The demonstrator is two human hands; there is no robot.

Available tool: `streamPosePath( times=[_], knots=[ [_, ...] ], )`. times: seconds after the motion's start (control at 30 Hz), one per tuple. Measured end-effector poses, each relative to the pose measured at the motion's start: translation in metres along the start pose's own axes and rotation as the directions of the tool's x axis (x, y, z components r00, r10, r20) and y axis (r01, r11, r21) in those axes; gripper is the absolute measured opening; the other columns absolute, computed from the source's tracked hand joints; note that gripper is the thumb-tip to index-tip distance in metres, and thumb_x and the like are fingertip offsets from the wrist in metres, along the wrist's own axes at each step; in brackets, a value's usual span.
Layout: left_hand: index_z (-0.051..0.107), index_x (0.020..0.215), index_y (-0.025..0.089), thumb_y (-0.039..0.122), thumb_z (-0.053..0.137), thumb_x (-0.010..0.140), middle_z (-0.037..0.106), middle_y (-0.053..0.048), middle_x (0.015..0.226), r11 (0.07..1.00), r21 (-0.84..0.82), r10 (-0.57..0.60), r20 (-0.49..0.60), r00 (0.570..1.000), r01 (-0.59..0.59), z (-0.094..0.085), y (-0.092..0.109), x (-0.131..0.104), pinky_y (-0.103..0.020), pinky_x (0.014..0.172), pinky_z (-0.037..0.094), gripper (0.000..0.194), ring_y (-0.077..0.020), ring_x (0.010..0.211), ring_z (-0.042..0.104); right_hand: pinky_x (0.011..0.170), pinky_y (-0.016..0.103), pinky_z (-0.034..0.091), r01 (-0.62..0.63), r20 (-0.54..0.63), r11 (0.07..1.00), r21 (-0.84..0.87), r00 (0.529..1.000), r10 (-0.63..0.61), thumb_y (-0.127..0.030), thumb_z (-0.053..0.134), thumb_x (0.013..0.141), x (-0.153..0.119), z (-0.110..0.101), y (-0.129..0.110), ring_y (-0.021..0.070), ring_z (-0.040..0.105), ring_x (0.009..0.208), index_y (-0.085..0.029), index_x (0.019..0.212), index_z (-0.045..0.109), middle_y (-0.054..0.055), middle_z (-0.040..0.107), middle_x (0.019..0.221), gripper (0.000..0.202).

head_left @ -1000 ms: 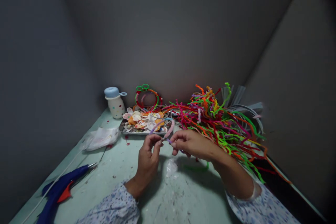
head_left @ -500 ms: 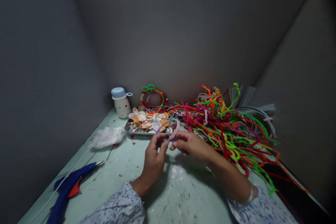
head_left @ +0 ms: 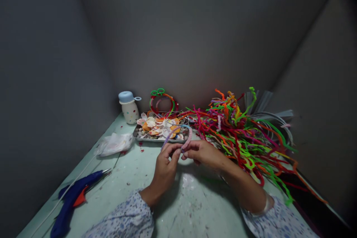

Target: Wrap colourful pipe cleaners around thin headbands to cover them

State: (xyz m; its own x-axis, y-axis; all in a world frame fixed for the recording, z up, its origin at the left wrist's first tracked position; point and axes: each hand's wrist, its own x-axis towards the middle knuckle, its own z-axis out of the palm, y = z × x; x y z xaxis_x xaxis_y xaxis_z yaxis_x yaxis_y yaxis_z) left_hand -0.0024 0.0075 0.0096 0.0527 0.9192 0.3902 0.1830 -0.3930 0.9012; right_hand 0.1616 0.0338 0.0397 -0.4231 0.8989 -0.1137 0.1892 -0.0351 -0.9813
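Well, both hands are drawn in close over the table (head_left: 134,193), fingertips nearly meeting at the near end of a slim fuzzy band (head_left: 190,136). The left hand (head_left: 164,171) has its fingers curled and its thumb and forefinger pinched on the band; the right hand (head_left: 206,154) pinches it just beside them, thumb against forefinger, other fingers folded in. Exactly which strand each one grips is too small to tell

Beyond them, a shallow metal tray (head_left: 150,140) holds a heap of white, pink and orange petal-like pieces (head_left: 164,128), with small pale round bits around them. A white spotted bottle (head_left: 130,112) with a blue lid stands upright at the tray's left; what is inside can't be seen. Near it lies a clear plastic bag (head_left: 115,145) with something pale in it

The band stands up from the fingertips as a loop, its far side in front of the tray: lilac on the left, light blue across the top, soft pink down the right. Behind, colourful hoops (head_left: 161,91) rise at the tray's back, a tangle of fuzzy stems (head_left: 231,130) spreads to the right, and a blue glue gun (head_left: 79,186) lies at the left
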Motion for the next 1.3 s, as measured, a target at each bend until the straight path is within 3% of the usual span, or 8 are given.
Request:
streamPosePath(
  times=[0.37,0.63,0.83,1.0,1.13,1.3],
  knots=[
    [0.067,0.096,0.017,0.030,0.054,0.087,0.063,-0.006,0.091,0.997,-0.042,-0.059,0.007,0.998,0.060,0.000,0.000,0.001,-0.029,0.075,0.046,0.021,-0.0182,0.084,0.059,0.045,0.024,0.035,-0.006,-0.023,0.999,-0.045,1.000,0.005,-0.017,0.062,0.072,-0.001,0.000,-0.002,0.0083,0.045,0.047,-0.017,0.085,0.068,0.004,0.069,0.077,0.014],
    [0.067,0.091,0.018,0.028,0.053,0.087,0.064,-0.005,0.091,0.999,-0.008,-0.046,-0.013,0.999,0.046,-0.001,-0.001,0.001,-0.029,0.078,0.044,0.018,-0.0181,0.087,0.059,0.044,0.023,0.033,0.013,0.002,0.999,-0.042,1.000,-0.013,-0.022,0.062,0.075,-0.001,-0.003,0.001,0.0087,0.045,0.048,-0.017,0.092,0.068,0.004,0.069,0.081,0.019],
    [0.068,0.089,0.017,0.025,0.053,0.086,0.065,-0.005,0.090,0.999,0.012,-0.033,-0.018,0.999,0.034,-0.001,0.003,0.001,-0.030,0.080,0.044,0.017,-0.0188,0.088,0.059,0.062,0.027,0.040,0.112,0.001,0.929,-0.352,0.993,-0.119,-0.024,0.061,0.078,-0.003,-0.007,0.002,0.0143,0.055,0.066,-0.017,0.088,0.072,0.003,0.067,0.078,0.017],
    [0.068,0.088,0.017,0.025,0.054,0.087,0.064,-0.004,0.088,0.999,0.036,-0.027,-0.037,0.999,0.028,-0.002,0.004,0.001,-0.029,0.078,0.043,0.017,-0.0180,0.086,0.059,0.058,0.026,0.036,0.109,0.004,0.846,-0.522,0.992,-0.125,-0.026,0.060,0.079,-0.009,-0.010,-0.006,0.0133,0.052,0.062,-0.017,0.080,0.072,0.001,0.064,0.068,0.016],
    [0.068,0.088,0.017,0.026,0.054,0.087,0.062,-0.004,0.087,0.999,0.043,-0.026,-0.046,0.999,0.028,-0.003,0.005,0.002,-0.028,0.077,0.042,0.017,-0.0170,0.084,0.058,0.054,0.023,0.036,0.076,0.067,0.883,-0.463,0.996,-0.051,-0.025,0.055,0.082,-0.017,-0.013,-0.021,0.0111,0.050,0.057,-0.016,0.088,0.073,0.002,0.068,0.072,0.021],
    [0.067,0.089,0.017,0.028,0.054,0.087,0.061,-0.003,0.086,0.998,0.013,-0.056,-0.052,0.997,0.056,-0.003,0.007,0.004,-0.027,0.073,0.041,0.017,-0.0157,0.081,0.056,0.045,0.021,0.036,-0.033,0.206,0.960,-0.277,0.974,0.093,-0.033,0.052,0.087,-0.024,-0.026,-0.027,0.0075,0.047,0.047,-0.021,0.115,0.063,0.004,0.071,0.091,0.033]
  ],
)
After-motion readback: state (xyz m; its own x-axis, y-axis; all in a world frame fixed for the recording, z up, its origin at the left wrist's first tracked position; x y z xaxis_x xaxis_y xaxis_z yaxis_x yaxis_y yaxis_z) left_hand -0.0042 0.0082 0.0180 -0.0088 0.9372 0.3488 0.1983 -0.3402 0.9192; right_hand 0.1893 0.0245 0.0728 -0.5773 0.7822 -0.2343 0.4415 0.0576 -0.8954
